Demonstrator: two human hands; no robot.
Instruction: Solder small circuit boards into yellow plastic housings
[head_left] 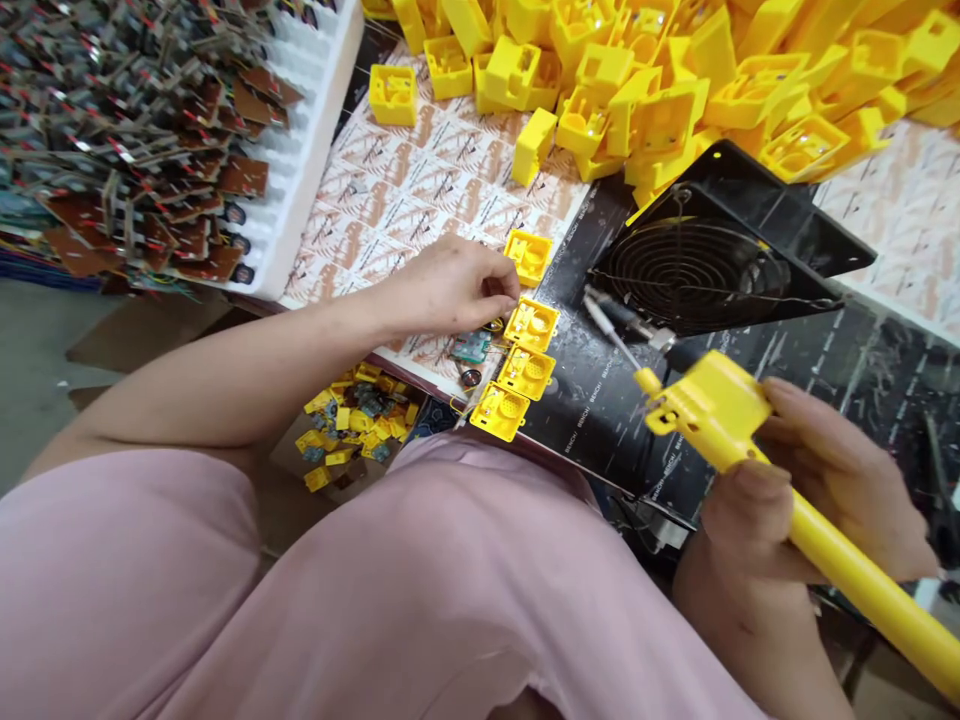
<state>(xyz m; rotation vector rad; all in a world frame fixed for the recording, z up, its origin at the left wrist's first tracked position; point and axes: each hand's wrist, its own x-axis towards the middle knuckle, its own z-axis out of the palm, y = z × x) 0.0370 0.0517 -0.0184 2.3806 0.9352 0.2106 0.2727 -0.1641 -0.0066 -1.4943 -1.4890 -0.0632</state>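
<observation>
My right hand [810, 480] is wrapped round a yellow soldering gun [716, 400], whose metal tip points left over the black mat, apart from the housings. A column of several small open yellow plastic housings [529, 372] lies along the mat's left edge. At their upper left, my left hand [454, 285] is closed in a pinch just above one housing. Whatever its fingertips hold is hidden. Below that hand lie a small green circuit board [471, 347] with thin wires and a round black part [470, 378], both beside the housings.
A black fan with a wire guard [682, 270] stands on the black mat [585, 410]. Yellow housings [600, 100] are heaped at the back. On the left, a white foam tray [300, 200] bears many brown circuit boards [180, 190]. Below the table edge sit more yellow parts [360, 420].
</observation>
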